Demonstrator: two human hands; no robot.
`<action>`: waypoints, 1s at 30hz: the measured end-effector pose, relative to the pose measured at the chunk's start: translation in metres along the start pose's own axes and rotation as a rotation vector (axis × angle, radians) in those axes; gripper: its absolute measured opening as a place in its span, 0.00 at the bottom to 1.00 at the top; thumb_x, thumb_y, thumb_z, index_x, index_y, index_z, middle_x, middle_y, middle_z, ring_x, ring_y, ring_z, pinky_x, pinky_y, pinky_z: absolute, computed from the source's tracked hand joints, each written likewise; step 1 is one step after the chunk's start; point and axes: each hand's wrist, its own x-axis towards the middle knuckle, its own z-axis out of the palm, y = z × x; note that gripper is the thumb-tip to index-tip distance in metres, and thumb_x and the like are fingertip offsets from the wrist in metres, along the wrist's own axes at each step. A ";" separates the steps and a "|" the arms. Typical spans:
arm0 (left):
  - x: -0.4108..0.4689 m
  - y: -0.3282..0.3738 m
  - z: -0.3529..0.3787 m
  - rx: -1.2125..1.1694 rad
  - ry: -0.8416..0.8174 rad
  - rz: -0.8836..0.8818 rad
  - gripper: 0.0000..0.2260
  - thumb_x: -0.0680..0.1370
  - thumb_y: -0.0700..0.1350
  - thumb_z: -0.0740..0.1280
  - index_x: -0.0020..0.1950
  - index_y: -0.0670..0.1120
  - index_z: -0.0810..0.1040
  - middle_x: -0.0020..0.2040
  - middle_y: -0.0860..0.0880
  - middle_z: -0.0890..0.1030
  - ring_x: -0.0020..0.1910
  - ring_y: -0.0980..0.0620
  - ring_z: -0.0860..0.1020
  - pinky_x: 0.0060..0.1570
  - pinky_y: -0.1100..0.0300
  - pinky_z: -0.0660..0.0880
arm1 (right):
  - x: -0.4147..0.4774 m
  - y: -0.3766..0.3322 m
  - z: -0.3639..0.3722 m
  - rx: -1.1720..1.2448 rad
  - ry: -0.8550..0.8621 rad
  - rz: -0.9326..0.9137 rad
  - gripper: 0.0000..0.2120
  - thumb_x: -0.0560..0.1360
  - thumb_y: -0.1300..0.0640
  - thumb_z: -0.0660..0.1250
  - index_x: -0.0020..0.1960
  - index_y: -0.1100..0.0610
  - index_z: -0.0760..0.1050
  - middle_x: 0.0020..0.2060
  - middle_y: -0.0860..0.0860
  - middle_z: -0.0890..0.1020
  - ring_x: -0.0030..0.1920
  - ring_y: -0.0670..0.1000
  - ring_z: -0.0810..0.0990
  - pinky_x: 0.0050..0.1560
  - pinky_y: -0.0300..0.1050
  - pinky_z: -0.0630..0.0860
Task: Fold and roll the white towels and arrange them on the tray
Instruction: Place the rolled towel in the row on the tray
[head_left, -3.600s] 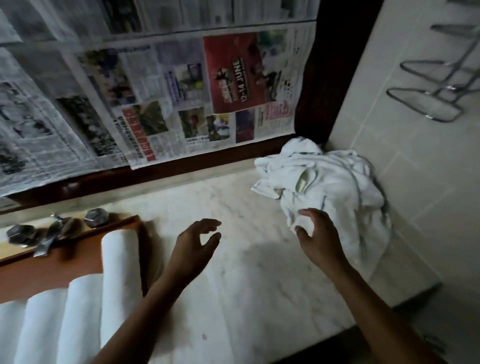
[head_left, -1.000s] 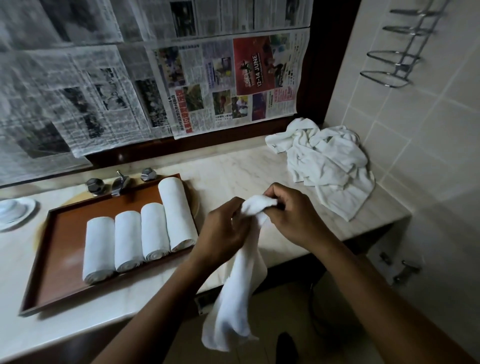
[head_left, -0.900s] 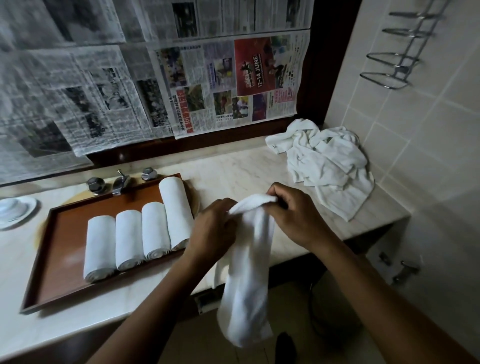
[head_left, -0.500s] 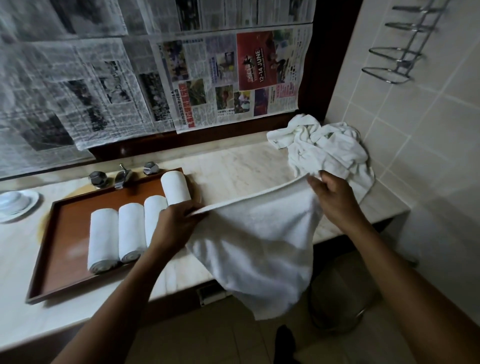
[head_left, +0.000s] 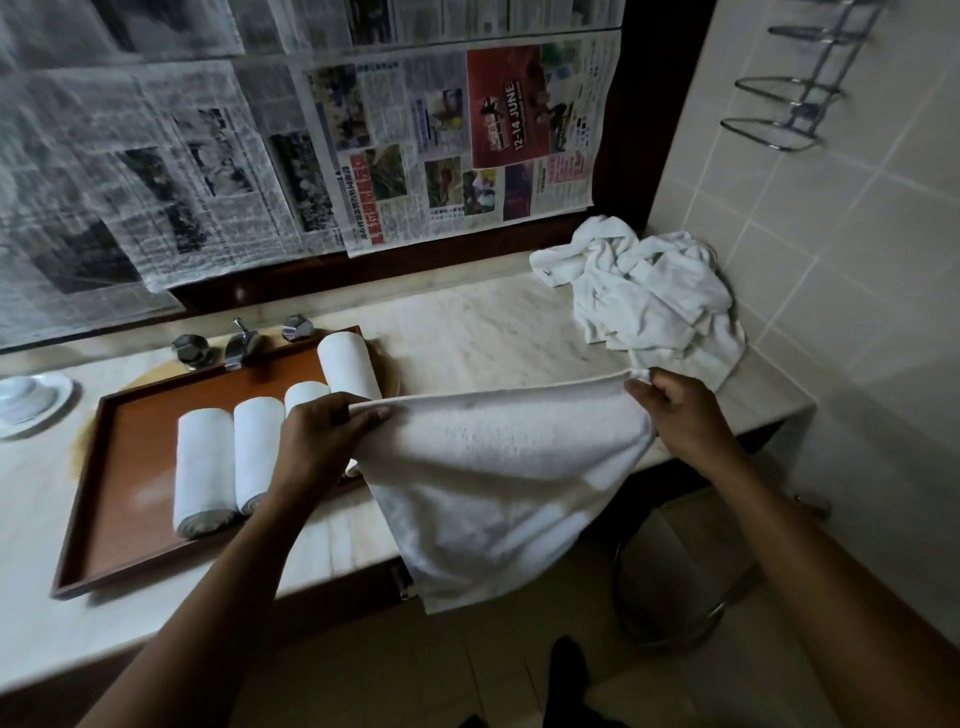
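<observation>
My left hand (head_left: 322, 441): centre-left of the frame, over the right end of the tray; my fingers curl over the towel's top left corner and pinch it.
My right hand (head_left: 675, 410): right of centre; thumb and fingertips pinch the top right corner, the other fingers curled in.
Open towel (head_left: 498, 467): stretched between both my hands, its top edge nearly taut across the middle of the frame. The cloth drapes over the front edge of the counter (head_left: 467, 332) and hangs toward the lower centre.
Tray (head_left: 140, 452): brown with a raised rim, lying on the counter at the left of the frame.
Rolled towels: four white rolls side by side on the tray, the first (head_left: 203, 467) leftmost, the second (head_left: 258, 447) touching it, and the third (head_left: 304, 392) mostly hidden behind my left hand. The fourth (head_left: 348, 364) sits higher in the frame, by the tray's upper right corner.
Loose pile of towels (head_left: 649, 301): crumpled white heap at the upper right of the counter, against the tiled wall (head_left: 831, 234), just above my right hand.
Tap (head_left: 239, 345): metal, with a knob on either side, just above the tray's far rim.
Dish (head_left: 31, 402): pale, at the left edge.
Newspaper (head_left: 441, 140): sheets cover the upper left and upper centre.
Wire rack (head_left: 779, 114): on the tiles, upper right.
</observation>
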 end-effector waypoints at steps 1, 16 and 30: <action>-0.001 -0.003 -0.001 0.001 -0.004 -0.005 0.10 0.77 0.52 0.75 0.43 0.47 0.85 0.38 0.38 0.82 0.35 0.45 0.78 0.34 0.48 0.76 | -0.001 0.001 0.002 -0.010 -0.008 -0.003 0.24 0.79 0.42 0.67 0.37 0.61 0.68 0.30 0.59 0.73 0.33 0.49 0.73 0.39 0.50 0.69; -0.014 -0.013 0.014 0.016 -0.018 -0.039 0.03 0.77 0.43 0.75 0.47 0.52 0.85 0.39 0.53 0.86 0.38 0.56 0.84 0.38 0.62 0.80 | 0.009 0.021 0.010 -0.018 -0.042 0.048 0.08 0.81 0.48 0.69 0.43 0.48 0.78 0.37 0.48 0.83 0.43 0.46 0.81 0.46 0.46 0.74; 0.025 -0.044 0.073 0.209 -0.233 -0.209 0.05 0.77 0.49 0.75 0.46 0.50 0.82 0.34 0.51 0.83 0.32 0.58 0.81 0.33 0.62 0.76 | 0.094 0.088 0.029 -0.166 -0.372 0.142 0.17 0.81 0.46 0.68 0.38 0.56 0.77 0.35 0.48 0.81 0.41 0.48 0.80 0.44 0.47 0.73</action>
